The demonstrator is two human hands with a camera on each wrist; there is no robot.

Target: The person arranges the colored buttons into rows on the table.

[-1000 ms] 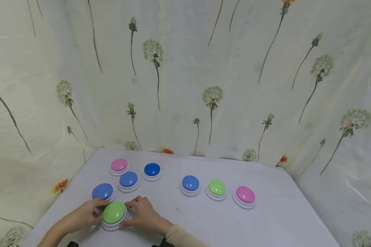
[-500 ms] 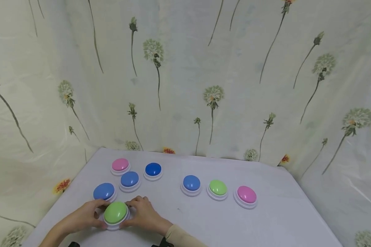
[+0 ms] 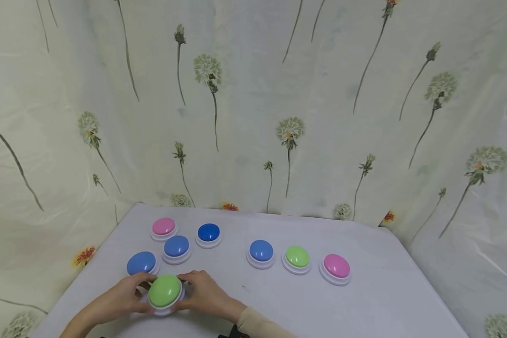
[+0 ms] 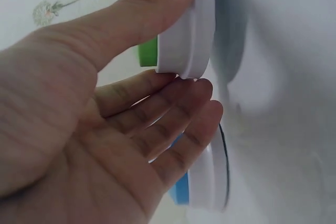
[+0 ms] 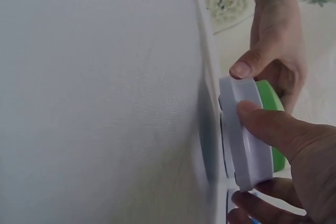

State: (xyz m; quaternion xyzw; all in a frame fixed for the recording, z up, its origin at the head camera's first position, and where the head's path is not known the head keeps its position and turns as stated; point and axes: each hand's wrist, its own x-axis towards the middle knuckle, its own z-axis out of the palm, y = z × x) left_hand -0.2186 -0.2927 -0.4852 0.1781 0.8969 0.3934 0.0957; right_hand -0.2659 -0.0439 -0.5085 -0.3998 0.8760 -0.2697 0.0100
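Observation:
Both hands hold a round green push button (image 3: 165, 290) with a white base, near the table's front left. My left hand (image 3: 119, 298) grips its left side, thumb on the white base (image 4: 186, 30) and fingers under its far edge. My right hand (image 3: 210, 295) grips the opposite side, thumb along the base (image 5: 251, 148). In both wrist views a shadowed gap shows between base and tabletop, so the button is slightly raised and a little tilted. Just behind the left hand sits a blue button (image 3: 141, 263), its side partly hidden by the fingers in the left wrist view.
Farther back on the white table (image 3: 363, 314) stand a pink button (image 3: 163, 226), a second blue one (image 3: 176, 246) and a darker blue one (image 3: 209, 232). To the right, a blue (image 3: 261, 250), a green (image 3: 297, 256) and a pink button (image 3: 336, 265) form a row. Flowered curtain (image 3: 245, 94) surrounds the table.
Both hands have shifted slightly right with the green button between them, and it appears a bit higher and more tilted. The other buttons stay where they were.

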